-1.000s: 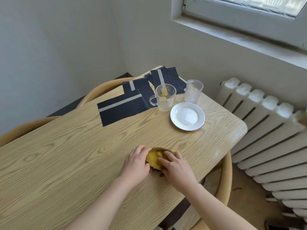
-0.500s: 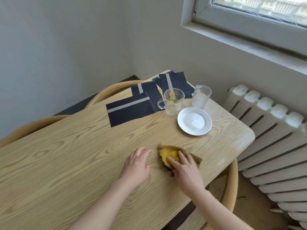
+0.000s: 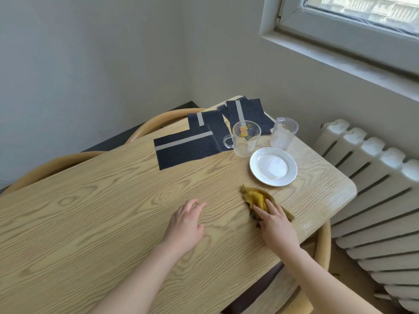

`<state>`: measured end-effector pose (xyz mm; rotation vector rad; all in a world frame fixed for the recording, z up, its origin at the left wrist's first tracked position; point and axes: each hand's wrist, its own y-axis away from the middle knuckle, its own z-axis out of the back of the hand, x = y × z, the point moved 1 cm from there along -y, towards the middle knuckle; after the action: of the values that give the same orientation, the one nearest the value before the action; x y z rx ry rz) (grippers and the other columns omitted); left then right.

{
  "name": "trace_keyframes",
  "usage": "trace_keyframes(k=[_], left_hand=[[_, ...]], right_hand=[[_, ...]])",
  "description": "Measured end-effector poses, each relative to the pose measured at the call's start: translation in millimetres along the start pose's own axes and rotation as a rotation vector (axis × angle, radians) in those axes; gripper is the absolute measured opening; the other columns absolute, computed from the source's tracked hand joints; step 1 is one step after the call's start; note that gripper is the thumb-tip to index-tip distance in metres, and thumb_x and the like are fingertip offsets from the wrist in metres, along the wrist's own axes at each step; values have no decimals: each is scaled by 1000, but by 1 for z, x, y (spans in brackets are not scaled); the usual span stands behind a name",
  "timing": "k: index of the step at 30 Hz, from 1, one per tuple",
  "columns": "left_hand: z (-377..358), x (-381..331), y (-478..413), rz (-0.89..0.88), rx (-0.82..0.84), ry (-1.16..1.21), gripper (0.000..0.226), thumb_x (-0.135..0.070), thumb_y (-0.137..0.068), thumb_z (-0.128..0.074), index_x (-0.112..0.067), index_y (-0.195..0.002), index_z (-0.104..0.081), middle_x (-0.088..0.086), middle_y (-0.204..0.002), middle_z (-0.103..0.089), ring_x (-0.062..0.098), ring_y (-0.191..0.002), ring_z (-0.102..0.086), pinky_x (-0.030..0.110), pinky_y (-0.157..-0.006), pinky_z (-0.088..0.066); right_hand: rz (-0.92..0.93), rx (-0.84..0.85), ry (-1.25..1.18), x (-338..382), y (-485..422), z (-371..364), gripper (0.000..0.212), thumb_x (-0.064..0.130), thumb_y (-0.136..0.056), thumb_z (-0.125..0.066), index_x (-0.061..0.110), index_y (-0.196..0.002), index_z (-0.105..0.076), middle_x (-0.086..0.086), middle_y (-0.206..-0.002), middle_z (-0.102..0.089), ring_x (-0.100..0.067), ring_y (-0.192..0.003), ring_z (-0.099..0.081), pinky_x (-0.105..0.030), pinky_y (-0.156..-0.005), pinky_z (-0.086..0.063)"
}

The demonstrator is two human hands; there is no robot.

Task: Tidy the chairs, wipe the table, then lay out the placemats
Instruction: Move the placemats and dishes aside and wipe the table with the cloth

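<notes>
The yellow cloth [image 3: 256,197] lies crumpled on the wood-grain counter [image 3: 113,211], near its right-hand edge and just below the white plate [image 3: 273,166], apart from it. The right hand [image 3: 275,225] rests on the near end of the cloth with fingers extended and pressed flat onto the fabric; no finger curls round it. The left hand [image 3: 186,225] lies palm down on the bare counter to the left of the cloth, well apart from it, fingers relaxed and slightly spread, holding nothing. At the far end of the counter, the dark placemats [image 3: 186,148], each with a pale stripe, lie overlapping one another in a loose row. A clear glass mug [image 3: 246,138] with an orange print stands upright at the edge of the placemats, and a translucent plastic cup [image 3: 283,133] stands upright just to its right; both are just beyond the plate. Curved wooden chair backs [image 3: 167,120] show along the far left side of the counter, and another chair [image 3: 323,243] sits at the near right side. A white radiator [image 3: 374,200] stands against the wall on the right, beneath the window [image 3: 362,23].
</notes>
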<state>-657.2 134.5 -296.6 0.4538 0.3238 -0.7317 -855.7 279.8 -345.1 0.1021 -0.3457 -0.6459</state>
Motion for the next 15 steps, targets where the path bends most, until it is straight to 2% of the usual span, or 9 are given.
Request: trace_keyframes(k=[2, 4, 7, 9, 11, 13, 15], left_hand=[[0, 2, 2, 8, 0, -2, 57, -22, -96, -48, -27, -148, -25, -3, -156, -17, 16, -142, -21, 32, -116, -20], [0, 4, 4, 15, 2, -4, 57, -23, -95, -49, -27, -147, -26, -3, -156, -17, 16, -142, -21, 32, -116, -20], [0, 7, 5, 27, 3, -8, 57, -23, -94, -49, -28, -146, -27, -3, -156, -18, 17, -142, -21, 33, -116, -21], [-1, 6, 6, 31, 3, -10, 57, -21, -94, -48, -29, -147, -28, -3, -155, -19, 16, -142, -20, 33, -116, -21], [-1, 6, 6, 31, 3, -11, 57, -21, -94, -47, -28, -147, -27, -3, -155, -19, 16, -142, -20, 34, -116, -21], [-1, 4, 5, 25, 6, -13, 57, -21, -95, -48, -28, -147, -27, -3, -155, -18, 16, -142, -20, 34, -116, -21], [-3, 2, 5, 23, 14, -13, 57, -21, -95, -48, -27, -147, -27, -3, -156, -18, 17, -142, -20, 34, -116, -21]], right_hand=[[14, 16, -24, 12, 5, -2, 53, 17, -101, -38, 38, -148, -29, -1, -162, -10, -26, -149, -5, -36, -116, -23], [130, 46, -42, 30, 14, -13, 54, 13, -98, -39, 38, -146, -35, -2, -161, -12, -28, -149, -6, -37, -117, -21], [413, 94, -14, 59, 42, -33, 50, 17, -87, -41, 38, -129, -58, -7, -149, -43, -35, -140, -34, -41, -109, -34], [557, 137, 8, 65, 54, -46, 51, 16, -79, -53, 39, -123, -61, -4, -143, -51, -32, -135, -43, -40, -103, -40], [597, 160, 28, 64, 54, -45, 58, 14, -76, -63, 39, -127, -58, -2, -145, -49, -29, -136, -42, -40, -103, -43], [594, 118, 43, 49, 42, -36, 58, 10, -84, -56, 36, -135, -51, -3, -152, -38, -28, -143, -30, -41, -110, -36], [512, 72, 55, 29, 27, -25, 56, 10, -89, -52, 35, -139, -48, -3, -155, -32, -28, -146, -23, -40, -114, -28]])
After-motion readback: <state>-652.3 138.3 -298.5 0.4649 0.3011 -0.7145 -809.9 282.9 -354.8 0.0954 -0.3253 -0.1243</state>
